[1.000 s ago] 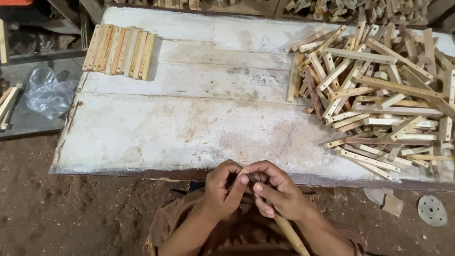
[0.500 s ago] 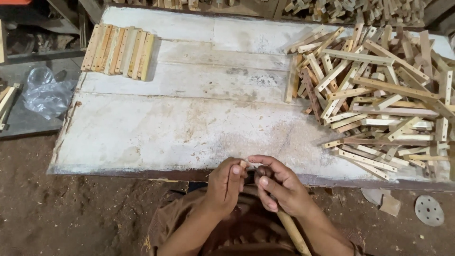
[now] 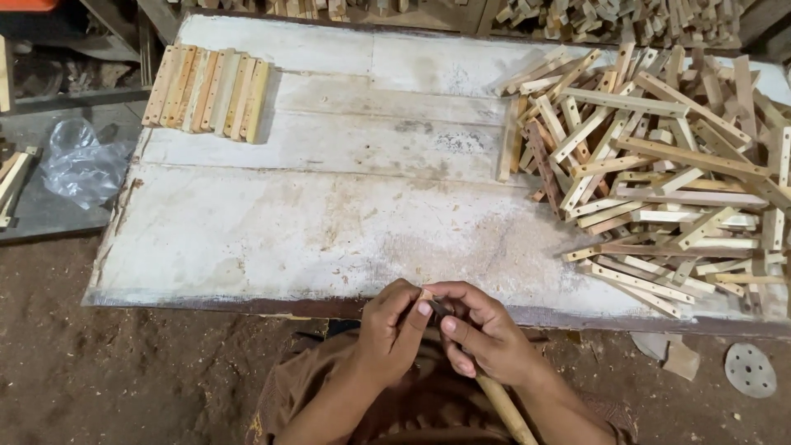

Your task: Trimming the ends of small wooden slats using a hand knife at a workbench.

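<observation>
One whitewashed desk [image 3: 329, 222] carries a loose heap of wooden sticks [image 3: 659, 181] at right and a neat row of slats [image 3: 208, 91] at far left. Step in hand, judged: working one small wooden piece [image 3: 426, 294] at the near edge. Left hand [image 3: 394, 334] and right hand [image 3: 484, 334] pinch it between fingertips; a wooden handle [image 3: 503, 404] runs under the right palm. Next calls for a steady grip.

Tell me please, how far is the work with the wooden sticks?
Done, it seems: a neat row of sticks at the board's far left. In hand: the left hand and right hand hold one wooden stick at the near edge. Left: a big loose pile on the right, much larger than the row.
</observation>
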